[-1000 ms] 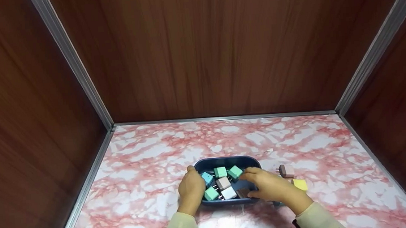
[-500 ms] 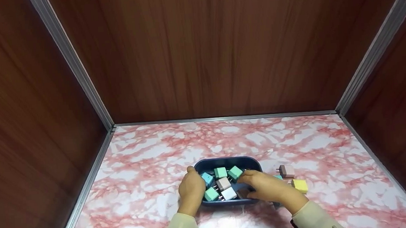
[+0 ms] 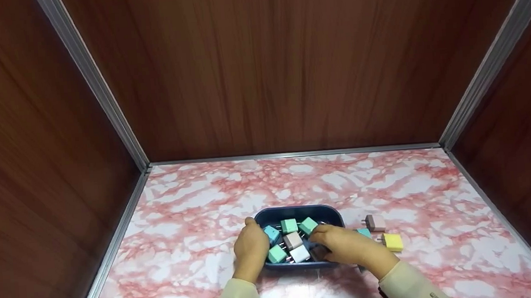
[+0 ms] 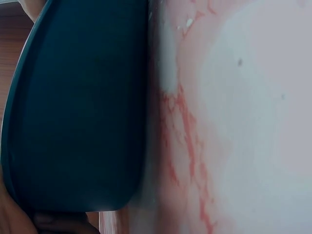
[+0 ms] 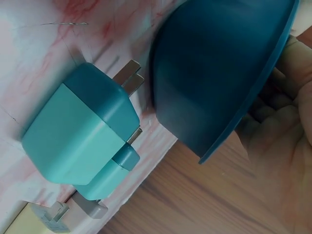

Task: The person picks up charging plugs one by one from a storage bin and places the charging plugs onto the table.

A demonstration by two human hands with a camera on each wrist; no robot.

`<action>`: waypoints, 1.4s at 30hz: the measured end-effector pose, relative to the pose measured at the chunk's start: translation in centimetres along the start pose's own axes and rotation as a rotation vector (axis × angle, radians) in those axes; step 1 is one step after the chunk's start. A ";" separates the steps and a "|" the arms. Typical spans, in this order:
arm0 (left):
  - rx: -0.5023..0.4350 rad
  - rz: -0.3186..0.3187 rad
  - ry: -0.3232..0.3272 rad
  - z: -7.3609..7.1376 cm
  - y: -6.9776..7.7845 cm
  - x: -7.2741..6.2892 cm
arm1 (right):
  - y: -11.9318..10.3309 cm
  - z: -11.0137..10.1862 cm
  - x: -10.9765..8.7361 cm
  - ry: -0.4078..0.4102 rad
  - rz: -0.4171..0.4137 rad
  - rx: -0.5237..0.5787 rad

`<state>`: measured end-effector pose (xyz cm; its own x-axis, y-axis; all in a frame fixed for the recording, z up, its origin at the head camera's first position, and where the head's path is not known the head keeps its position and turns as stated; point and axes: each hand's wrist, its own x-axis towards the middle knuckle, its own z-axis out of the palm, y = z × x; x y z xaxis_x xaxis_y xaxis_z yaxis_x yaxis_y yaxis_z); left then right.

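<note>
A dark blue box (image 3: 299, 211) stands on the table with several plug chargers in it: green, blue, pale pink and white (image 3: 299, 254). My left hand (image 3: 250, 246) grips its left end; in the left wrist view, fingers (image 4: 13, 214) show at the rim of the box. My right hand (image 3: 349, 246) reaches over the right end with its fingers inside. Its thumb is by a dark brown block (image 3: 318, 253), and its fingertips are near a green charger (image 3: 308, 226). Whether they pinch anything is hidden, also in the right wrist view, where the box wall (image 5: 209, 73) covers them.
Right of the box lie a pink charger (image 3: 375, 222), a yellow charger (image 3: 392, 242) and a teal charger (image 3: 363, 232). Another teal charger (image 5: 73, 131) lies under the right wrist, prongs toward the box. Wood-look panels (image 3: 288, 71) enclose the table's back and sides.
My right hand has moved slightly left and deeper into the box, uncovering the teal charger beside the yellow one. My left hand stays on the box's left end.
</note>
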<state>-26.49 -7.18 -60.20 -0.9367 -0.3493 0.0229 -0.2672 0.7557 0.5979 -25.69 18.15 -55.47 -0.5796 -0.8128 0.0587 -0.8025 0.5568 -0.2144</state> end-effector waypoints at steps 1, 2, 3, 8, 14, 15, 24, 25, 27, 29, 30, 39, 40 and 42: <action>0.000 0.001 0.001 0.0 0.0 0.0 | 0.0 0.0 0.0 -0.001 -0.002 -0.007; 0.001 0.001 0.001 0.0 0.0 0.0 | -0.1 0.0 0.0 -0.004 -0.002 -0.011; -0.001 0.000 0.000 0.0 0.1 -0.1 | -0.1 0.0 0.1 -0.007 0.001 -0.013; -0.011 -0.010 -0.001 0.0 0.1 -0.1 | -0.2 0.0 0.3 -0.036 0.020 -0.022; -0.021 -0.025 -0.012 -0.1 -0.1 0.0 | -0.3 0.3 0.6 -0.062 0.008 -0.012; -0.024 -0.025 -0.014 -0.1 -0.1 0.0 | -0.3 0.3 0.6 -0.064 0.008 -0.011; -0.034 -0.024 -0.010 0.0 -0.1 -0.1 | 0.2 1.0 0.9 -0.104 0.024 0.030; -0.033 -0.023 -0.007 0.0 -0.1 -0.1 | 0.3 1.1 0.9 -0.106 0.023 0.038; -0.029 -0.019 -0.003 0.0 -0.1 0.0 | 0.4 1.1 0.9 -0.109 0.024 0.051; -0.027 -0.018 -0.003 -0.1 0.0 0.0 | 0.4 1.1 0.9 -0.110 0.023 0.060; -0.027 -0.017 -0.004 -0.1 0.0 0.0 | 0.4 1.1 1.0 -0.110 0.022 0.066; -0.032 -0.033 -0.039 -0.2 0.0 0.0 | 0.6 1.2 1.0 -0.114 0.014 0.097; -0.031 -0.035 -0.041 -0.2 0.0 0.0 | 0.6 1.1 1.0 -0.114 0.015 0.099; -0.026 -0.034 -0.037 -0.2 0.0 0.0 | 0.6 1.1 0.9 -0.110 0.013 0.101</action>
<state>-26.46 -7.27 -60.00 -0.9350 -0.3536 -0.0273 -0.2937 0.7288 0.6185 -26.53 17.59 -56.65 -0.5661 -0.8227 -0.0506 -0.7736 0.5515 -0.3120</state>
